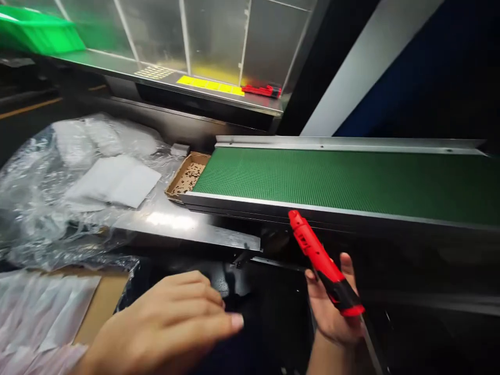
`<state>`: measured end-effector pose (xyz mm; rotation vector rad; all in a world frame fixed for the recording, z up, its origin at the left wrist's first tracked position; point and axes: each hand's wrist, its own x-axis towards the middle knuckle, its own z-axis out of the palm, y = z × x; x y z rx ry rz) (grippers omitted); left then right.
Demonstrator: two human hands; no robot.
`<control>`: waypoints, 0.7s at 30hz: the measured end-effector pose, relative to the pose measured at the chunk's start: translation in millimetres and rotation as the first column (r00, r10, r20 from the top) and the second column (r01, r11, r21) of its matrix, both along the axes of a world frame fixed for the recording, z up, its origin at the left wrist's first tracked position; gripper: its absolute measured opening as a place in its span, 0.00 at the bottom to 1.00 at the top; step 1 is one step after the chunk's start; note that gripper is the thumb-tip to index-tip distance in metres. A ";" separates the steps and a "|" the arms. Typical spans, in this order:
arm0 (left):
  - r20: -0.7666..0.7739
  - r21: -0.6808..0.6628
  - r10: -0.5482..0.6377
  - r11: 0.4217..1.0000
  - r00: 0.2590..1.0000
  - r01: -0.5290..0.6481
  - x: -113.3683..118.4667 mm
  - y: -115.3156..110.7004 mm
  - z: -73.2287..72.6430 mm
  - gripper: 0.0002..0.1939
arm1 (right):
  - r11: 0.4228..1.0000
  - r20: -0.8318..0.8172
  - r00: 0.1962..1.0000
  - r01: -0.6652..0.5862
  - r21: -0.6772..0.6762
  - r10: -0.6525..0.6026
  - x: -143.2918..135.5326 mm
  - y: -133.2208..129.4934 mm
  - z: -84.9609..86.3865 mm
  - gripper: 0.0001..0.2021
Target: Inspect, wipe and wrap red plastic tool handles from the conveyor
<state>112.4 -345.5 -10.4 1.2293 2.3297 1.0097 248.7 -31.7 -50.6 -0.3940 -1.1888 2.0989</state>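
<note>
Green belt (297, 174) runs across the view between 2 metal rails; a shelf (125, 67) stands behind, clear plastic (35, 198) spreads to its left, with a bin (54, 36) beyond and a shallow box (176, 177) at the belt's left end. Left hand (167, 312) hovers palm down, fingers bent and thumb stretched out; whether it pinches anything underneath, I cannot tell. Right hand (332, 312) is palm up, thumb and fingers curled loosely about a red tool (314, 252), which slants before the near rail, black end over the palm. 1 more tool (262, 91) lies on the shelf beside yellow labels (211, 85). To handle the held piece well, I would firm the grip round its black part, keep the red tip clear of the rail and steady it with the left hand.
</note>
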 end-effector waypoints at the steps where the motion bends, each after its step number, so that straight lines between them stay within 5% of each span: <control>1: 0.047 -0.072 -0.066 0.995 0.997 0.069 -11.8 9.0 -19.3 0.18 | 0.997 -0.028 0.998 0.055 -0.053 -0.056 -2.4 -12.1 -3.2 0.39; 3: 0.099 -0.312 0.039 0.950 0.994 -0.007 -20.5 16.9 -72.6 0.22 | 0.986 -0.025 0.997 0.072 -0.147 -0.077 -8.3 -31.8 -8.3 0.38; 5: 0.097 -0.575 0.177 0.813 0.980 -0.090 -14.6 3.4 -133.4 0.22 | 0.971 0.004 0.998 0.061 -0.229 -0.062 -10.4 -44.4 -11.1 0.38; 7: 0.244 -0.638 0.224 0.770 0.944 -0.019 -3.3 -23.9 -184.5 0.21 | 0.951 0.027 0.998 0.058 -0.305 -0.052 -7.6 -51.2 -11.6 0.37; 9: 0.328 -0.622 0.203 0.781 0.922 0.049 6.7 -48.7 -214.8 0.19 | 0.930 0.039 0.998 0.054 -0.363 -0.043 -3.5 -54.9 -10.4 0.36; 11: 0.382 -0.589 0.177 0.803 0.907 0.091 12.2 -60.9 -224.7 0.17 | 0.920 0.047 0.998 0.058 -0.388 -0.043 -1.3 -57.5 -8.5 0.36; 14: 0.389 -0.563 0.158 0.821 0.908 0.098 11.5 -60.8 -217.9 0.16 | 0.916 0.057 0.997 0.066 -0.395 -0.047 -3.6 -61.6 -6.0 0.33; 19: 0.140 -0.726 0.153 0.688 0.978 -0.003 7.2 -62.2 -197.6 0.22 | 0.907 0.061 0.997 0.059 -0.417 -0.037 -8.5 -67.8 -6.8 0.29; 21: 0.140 -0.700 0.116 0.714 0.983 0.016 8.8 -65.6 -190.5 0.23 | 0.910 0.061 0.998 0.046 -0.412 -0.022 -7.6 -69.1 -7.9 0.31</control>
